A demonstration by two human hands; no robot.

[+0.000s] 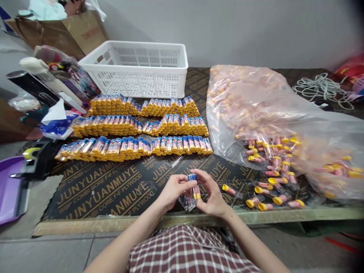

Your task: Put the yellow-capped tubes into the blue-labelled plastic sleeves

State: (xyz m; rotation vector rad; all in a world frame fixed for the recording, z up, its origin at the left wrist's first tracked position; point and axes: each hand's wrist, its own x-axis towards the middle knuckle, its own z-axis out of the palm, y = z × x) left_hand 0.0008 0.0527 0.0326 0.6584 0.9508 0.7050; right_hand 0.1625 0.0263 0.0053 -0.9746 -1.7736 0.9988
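Near the front edge of the black table, a small tube (195,189) with a blue top and yellow bottom is held upright between both hands. My left hand (176,190) has its thumb and fingers closed on the tube's upper part. My right hand (211,195) touches its top and bottom with finger and thumb. Under the hands lie clear plastic pieces (186,203). To the right, loose tubes with yellow ends (265,206) are scattered. Beyond the hands, many blue-and-yellow tubes (115,146) lie stacked in rows.
A white perforated basket (142,80) stands behind the rows. A large clear bag (244,102) of tubes covers the right side, with a coiled white cord (324,88) beyond it. Bottles (32,87) and a purple dustpan (11,185) are at the left.
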